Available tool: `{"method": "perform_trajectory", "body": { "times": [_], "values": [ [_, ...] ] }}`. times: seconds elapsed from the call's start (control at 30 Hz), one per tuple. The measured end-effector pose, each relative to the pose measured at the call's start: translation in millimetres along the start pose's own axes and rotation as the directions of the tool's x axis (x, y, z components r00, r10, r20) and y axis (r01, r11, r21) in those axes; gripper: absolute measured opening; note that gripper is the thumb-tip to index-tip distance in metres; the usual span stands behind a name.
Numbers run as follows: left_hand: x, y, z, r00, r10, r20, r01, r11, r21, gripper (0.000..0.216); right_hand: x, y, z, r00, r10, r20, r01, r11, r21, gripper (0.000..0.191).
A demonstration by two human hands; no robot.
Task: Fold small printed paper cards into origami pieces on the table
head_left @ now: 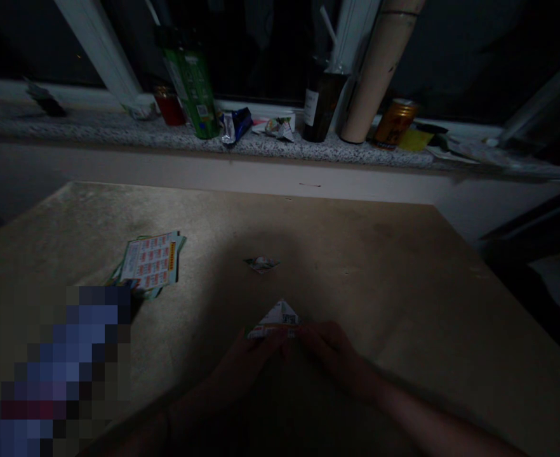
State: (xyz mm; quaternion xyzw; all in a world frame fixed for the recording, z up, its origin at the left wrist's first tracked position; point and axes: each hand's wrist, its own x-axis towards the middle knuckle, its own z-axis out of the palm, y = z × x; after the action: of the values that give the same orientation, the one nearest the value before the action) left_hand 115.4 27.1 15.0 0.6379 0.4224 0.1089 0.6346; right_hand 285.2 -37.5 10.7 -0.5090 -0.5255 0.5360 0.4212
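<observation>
A printed paper card (280,317), folded into a triangle with its point away from me, is between my hands at the front middle of the table. A small printed square shows near its right side. My left hand (251,358) has its fingers closed on the lower left edge. At the lower right corner, my right hand (332,352) pinches the same paper. Shadow hides some of the fingertips. Just beyond lies a smaller folded paper piece (261,264), diamond-like in outline. A loose stack of printed cards (150,261) rests to the left.
The wooden table (380,273) meets a wall below a stone windowsill (261,147). On the sill stand a green container (192,89), a dark cup with a straw (319,105), a pale tube (380,70) and a gold can (395,124). A pixelated patch covers the lower left.
</observation>
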Motion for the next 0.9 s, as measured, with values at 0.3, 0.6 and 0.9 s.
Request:
{"method": "perform_trajectory", "body": {
  "times": [0.3, 0.6, 0.9],
  "values": [
    [-1.3, 3.9, -0.1, 0.991, -0.071, -0.11, 0.067, 0.997, -0.047, 0.037, 0.1, 13.9, 3.3, 0.982, 0.074, -0.172, -0.067, 0.997, 0.05, 0.032],
    [-0.2, 4.0, -0.7, 0.995, -0.026, -0.097, 0.027, 1.0, 0.007, 0.044, -2.7, 10.3, 0.7, 0.968, 0.0, -0.252, 0.001, 1.0, 0.003, 0.034],
    [-0.2, 0.9, 0.7, 0.994, -0.055, -0.091, 0.052, 0.998, -0.035, 0.042, -2.8, 11.3, 2.6, 0.972, -0.089, -0.218, 0.05, 0.983, -0.177, 0.032]
  ]
}}
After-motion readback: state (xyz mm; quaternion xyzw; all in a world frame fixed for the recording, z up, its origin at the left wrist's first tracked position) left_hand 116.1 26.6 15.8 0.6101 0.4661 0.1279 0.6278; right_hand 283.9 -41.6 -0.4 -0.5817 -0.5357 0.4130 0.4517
